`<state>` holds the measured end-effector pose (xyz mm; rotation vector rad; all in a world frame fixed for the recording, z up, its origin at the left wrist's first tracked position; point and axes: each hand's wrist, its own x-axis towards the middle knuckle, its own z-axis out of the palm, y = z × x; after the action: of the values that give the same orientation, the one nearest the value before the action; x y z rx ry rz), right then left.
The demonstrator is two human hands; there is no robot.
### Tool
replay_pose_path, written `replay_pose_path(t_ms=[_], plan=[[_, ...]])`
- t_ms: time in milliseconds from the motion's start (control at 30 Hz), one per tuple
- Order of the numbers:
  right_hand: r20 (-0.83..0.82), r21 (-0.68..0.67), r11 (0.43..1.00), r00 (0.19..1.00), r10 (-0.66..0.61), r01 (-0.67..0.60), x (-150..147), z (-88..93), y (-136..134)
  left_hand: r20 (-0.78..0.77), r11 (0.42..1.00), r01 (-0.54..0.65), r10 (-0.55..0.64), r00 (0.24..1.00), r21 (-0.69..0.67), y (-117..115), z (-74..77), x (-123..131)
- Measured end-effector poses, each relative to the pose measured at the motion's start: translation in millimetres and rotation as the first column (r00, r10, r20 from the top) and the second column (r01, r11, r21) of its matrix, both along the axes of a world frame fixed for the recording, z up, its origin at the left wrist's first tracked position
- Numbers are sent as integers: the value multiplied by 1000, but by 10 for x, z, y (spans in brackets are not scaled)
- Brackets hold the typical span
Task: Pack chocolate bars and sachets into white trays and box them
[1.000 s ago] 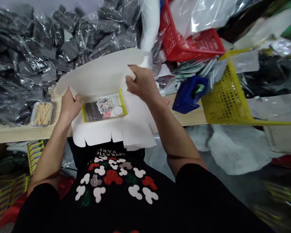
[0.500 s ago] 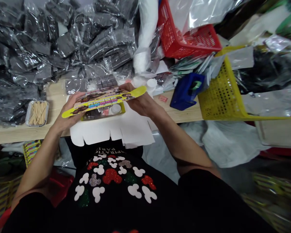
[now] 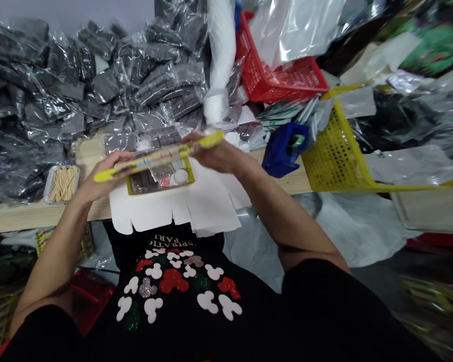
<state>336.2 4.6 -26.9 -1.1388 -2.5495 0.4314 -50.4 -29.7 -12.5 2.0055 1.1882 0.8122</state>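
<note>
Worktop (image 3: pixel 15 219) under both hands. White sheets (image 3: pixel 213 211), near side of hands: likely light, easily creased. Yellow-edged card (image 3: pixel 156 159) tilted, left hand (image 3: pixel 106 173) and right hand (image 3: pixel 213 155) gripping an end each; looks stiff yet bendable, best held there. Box (image 3: pixel 191 171) just below it, between hands; probably light, take by walls. Inside, toward right hand, white tub (image 3: pixel 180 176), likely slippery; red sachet (image 3: pixel 165 182) beside it, likely soft.

Glare is scattered over the plastic packets (image 3: pixel 109 88) along the far edge of the wooden table (image 3: pixel 18 217); the yellow box lid (image 3: pixel 156 159) is blurred; below the near edge, light is dimmed.
</note>
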Motion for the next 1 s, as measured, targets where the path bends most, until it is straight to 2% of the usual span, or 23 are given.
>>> replay_pose_path(t_ms=[67, 100, 200, 267, 300, 367, 400, 467, 533, 567, 633, 700, 767, 867, 1000], plan=[[-58, -38, 996, 996, 73, -76, 75, -194, -307, -162, 986, 164, -160, 974, 11, -153, -174, -14], [-128, -55, 992, 986, 109, -117, 100, -311, -433, -232, 976, 217, -204, 951, 32, -215, -277, -23], [-342, -84, 982, 931, 130, -168, 82, -625, -630, -324, 960, 234, -175, 930, 152, -293, -550, -34], [-478, -126, 981, 876, 68, -145, 6, -704, -635, -277, 944, 212, -139, 951, 253, -278, -629, 3], [-542, -167, 976, 840, 27, -140, -39, -692, -619, -204, 931, 194, -134, 970, 309, -270, -631, 42], [-645, -296, 943, 760, -81, -151, -124, -585, -574, 46, 920, 107, -134, 990, 377, -280, -575, 159], [-678, -374, 914, 719, -153, -157, -155, -507, -549, 200, 932, 29, -108, 974, 361, -301, -532, 234], [-702, -504, 851, 644, -304, -148, -188, -332, -487, 479, 958, -184, 59, 876, 218, -355, -443, 396], [-686, -540, 838, 618, -386, -76, -177, -149, -392, 617, 935, -355, 279, 736, 1, -387, -365, 548], [-667, -503, 864, 641, -379, -12, -162, -51, -331, 647, 908, -410, 365, 669, -89, -383, -331, 612], [-581, -323, 937, 753, -309, 135, -132, 169, -189, 665, 864, -460, 469, 581, -207, -336, -267, 707], [-420, -102, 973, 878, -231, 207, -134, 408, -42, 656, 841, -474, 515, 551, -262, -259, -209, 761], [-249, 12, 982, 952, -177, 186, -181, 630, 97, 649, 828, -483, 538, 538, -286, -189, -162, 784], [-98, -8, 990, 985, -139, 139, -291, 860, 265, 656, 822, -484, 547, 520, -301, -141, -120, 783], [-39, -83, 985, 987, -155, 152, -381, 978, 299, 665, 819, -480, 550, 505, -314, -151, -95, 775]])
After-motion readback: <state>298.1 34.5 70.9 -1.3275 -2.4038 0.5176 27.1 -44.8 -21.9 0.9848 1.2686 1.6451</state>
